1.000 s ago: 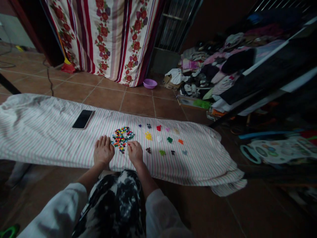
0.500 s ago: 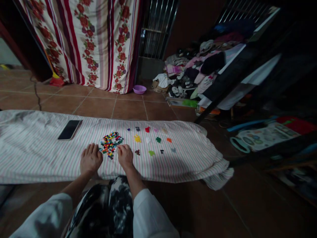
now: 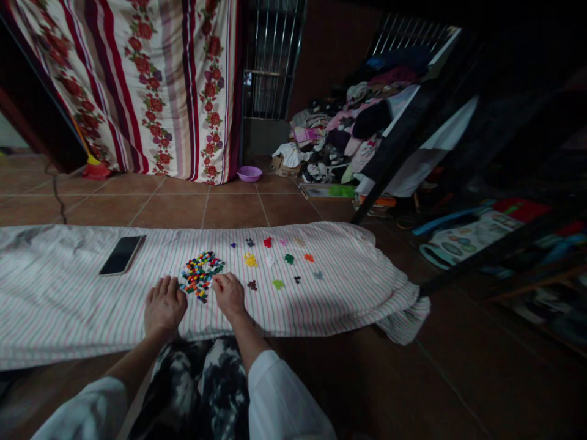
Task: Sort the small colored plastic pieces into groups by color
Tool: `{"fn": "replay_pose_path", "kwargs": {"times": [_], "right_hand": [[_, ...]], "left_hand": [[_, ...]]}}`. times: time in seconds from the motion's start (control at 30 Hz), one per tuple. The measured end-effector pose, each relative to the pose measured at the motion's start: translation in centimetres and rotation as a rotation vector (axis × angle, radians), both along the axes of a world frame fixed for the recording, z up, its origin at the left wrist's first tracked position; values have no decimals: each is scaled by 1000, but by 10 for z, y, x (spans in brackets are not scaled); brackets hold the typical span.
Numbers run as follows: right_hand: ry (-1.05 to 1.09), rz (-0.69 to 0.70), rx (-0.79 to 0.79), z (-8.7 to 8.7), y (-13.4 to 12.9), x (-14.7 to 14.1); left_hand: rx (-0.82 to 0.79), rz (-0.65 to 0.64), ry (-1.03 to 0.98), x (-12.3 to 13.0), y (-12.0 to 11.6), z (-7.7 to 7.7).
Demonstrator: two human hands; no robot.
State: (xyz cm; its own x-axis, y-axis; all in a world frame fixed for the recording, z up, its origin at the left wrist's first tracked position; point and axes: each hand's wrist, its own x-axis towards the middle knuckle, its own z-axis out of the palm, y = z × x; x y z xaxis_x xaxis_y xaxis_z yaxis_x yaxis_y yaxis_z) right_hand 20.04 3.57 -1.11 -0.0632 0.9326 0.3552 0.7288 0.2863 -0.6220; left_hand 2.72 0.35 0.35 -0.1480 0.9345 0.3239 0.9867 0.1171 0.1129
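A mixed pile of small coloured pieces [image 3: 202, 270], too small to name exactly, lies on the striped cloth [image 3: 348, 293]. My left hand [image 3: 166, 304] rests flat, palm down, at the pile's left edge, with nothing in it that shows. At the right edge my right hand [image 3: 228, 294] has its thumb and fingertips pinched together; whatever they hold is hidden. To the right, little groups sorted by colour are spread in rows: yellow pieces [image 3: 250, 260], red pieces [image 3: 268, 242], dark green pieces [image 3: 288, 259], lime green pieces [image 3: 278, 285] and brown pieces [image 3: 252, 285], among several others.
A dark-screened phone [image 3: 122, 255] lies on the cloth left of the pile. Beyond it, on the tiled floor, are a purple basin [image 3: 249, 174], a red broom head [image 3: 96, 170] and a heap of clothes [image 3: 339, 131]. A floral curtain [image 3: 160, 91] hangs behind.
The view has shifted a little, so the cloth and pieces sit slightly lower and further left. Both hands keep nearly the same places beside the pile, the right still pinched.
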Motion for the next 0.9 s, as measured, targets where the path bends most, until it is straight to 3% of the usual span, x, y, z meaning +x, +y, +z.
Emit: {"fn": "replay_pose_path", "kwargs": {"times": [0.27, 0.57, 0.9], "right_hand": [[-22, -12, 13, -1, 0, 0], [-39, -29, -6, 1, -2, 1], [9, -31, 13, 0, -1, 2]], "left_hand": [[11, -15, 1, 1, -2, 3], [-129, -144, 136, -11, 5, 28], [-35, -138, 100, -17, 3, 20]]}}
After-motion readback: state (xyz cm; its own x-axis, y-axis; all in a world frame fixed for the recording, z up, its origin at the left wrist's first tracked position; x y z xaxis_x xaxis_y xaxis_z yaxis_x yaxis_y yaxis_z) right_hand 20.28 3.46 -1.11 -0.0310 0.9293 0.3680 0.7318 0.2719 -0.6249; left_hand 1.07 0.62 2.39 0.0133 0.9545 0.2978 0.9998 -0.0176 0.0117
